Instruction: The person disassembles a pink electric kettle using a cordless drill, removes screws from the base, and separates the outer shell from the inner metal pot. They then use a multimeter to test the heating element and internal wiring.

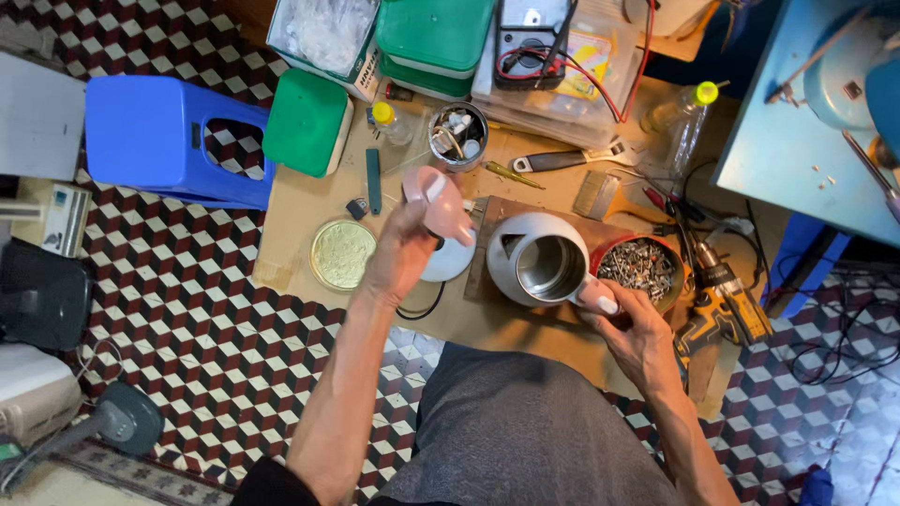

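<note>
i see my left hand [412, 245] raised, fingers clenched around a pink lid [439, 201], just above the white base [450, 260]. my right hand [630, 330] grips the handle [597, 298] of the open white kettle [544, 267], fingers wrapped around it. a red bowl of screws [641, 267] sits just beyond my right fingers, a yellow drill [727, 305] beside them

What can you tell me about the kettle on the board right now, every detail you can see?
The kettle is a pale, off-white electric jug that looks like plastic, with a shiny metal lining. It stands upright on a wooden board, lid off, so the empty interior shows from above. Its pointed spout faces the left of the picture. The right hand grips its pinkish handle. The left hand holds a pink lid-like part raised beside it. A red bowl of screws sits right behind.
</note>
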